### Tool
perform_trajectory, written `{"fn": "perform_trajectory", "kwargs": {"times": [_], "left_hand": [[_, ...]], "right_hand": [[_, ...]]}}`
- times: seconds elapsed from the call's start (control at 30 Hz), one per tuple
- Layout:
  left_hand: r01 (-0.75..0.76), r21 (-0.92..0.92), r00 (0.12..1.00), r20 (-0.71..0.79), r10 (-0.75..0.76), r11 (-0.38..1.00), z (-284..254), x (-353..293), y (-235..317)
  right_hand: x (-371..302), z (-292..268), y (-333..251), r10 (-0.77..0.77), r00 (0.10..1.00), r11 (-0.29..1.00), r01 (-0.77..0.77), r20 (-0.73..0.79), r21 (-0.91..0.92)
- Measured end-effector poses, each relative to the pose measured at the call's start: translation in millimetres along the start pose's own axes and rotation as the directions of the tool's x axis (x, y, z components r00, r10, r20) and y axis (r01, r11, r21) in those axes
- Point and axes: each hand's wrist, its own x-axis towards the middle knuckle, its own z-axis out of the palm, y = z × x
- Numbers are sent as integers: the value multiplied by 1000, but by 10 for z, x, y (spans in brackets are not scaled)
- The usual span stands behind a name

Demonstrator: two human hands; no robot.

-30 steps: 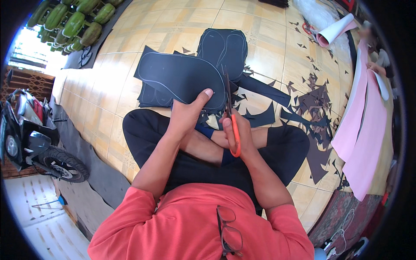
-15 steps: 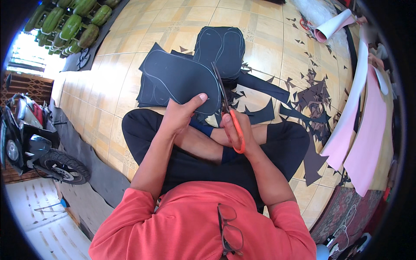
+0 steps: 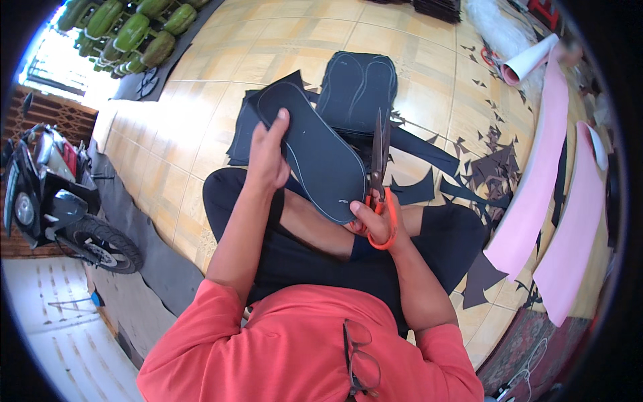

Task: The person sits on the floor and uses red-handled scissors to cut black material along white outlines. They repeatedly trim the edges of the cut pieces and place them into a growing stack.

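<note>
My left hand (image 3: pixel 269 153) is closed on a black sheet (image 3: pixel 323 159) marked with a pale sole-shaped outline, thumb on its top face. The sheet is held slantwise above my crossed legs, its lower end rounded and its far end still cornered. My right hand (image 3: pixel 379 220) has its fingers in the orange handles of a pair of scissors (image 3: pixel 379 151). The blades point away from me beside the sheet and look nearly together. My right thumb touches the sheet's near rounded end.
A stack of black outlined sheets (image 3: pixel 357 94) lies ahead, with more black sheets (image 3: pixel 242 137) on the left. Dark offcuts (image 3: pixel 494 167) cover the floor at right, beside pink strips (image 3: pixel 529 167). A motorcycle (image 3: pixel 67 201) and green gas cylinders (image 3: pixel 130 33) stand left.
The sheet has turned, its rounded end now nearer me. My left hand has moved farther up its left edge. My right thumb now meets the sheet, and the scissors stand more upright.
</note>
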Motion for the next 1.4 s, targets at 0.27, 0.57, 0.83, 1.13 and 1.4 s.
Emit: {"fn": "perform_trajectory", "kwargs": {"times": [0.27, 0.57, 0.83, 1.13, 1.4], "left_hand": [[-3, 269, 1000, 15, -1, 963, 203, -151, 207], [14, 396, 989, 127, -70, 918, 449, -355, -136], [62, 362, 984, 136, -119, 930, 378, -327, -96], [-84, 623, 981, 187, -44, 778, 302, -304, -91], [-21, 749, 972, 169, -161, 662, 238, -205, 187]], "right_hand": [[151, -66, 104, -308, 945, 854, 223, -111, -470], [115, -35, 58, -375, 921, 808, 269, -107, -524], [63, -30, 37, -392, 915, 815, 297, -94, -497], [109, 27, 21, -435, 898, 833, 373, -66, -409], [6, -110, -107, -252, 967, 865, 247, 47, -437]]}}
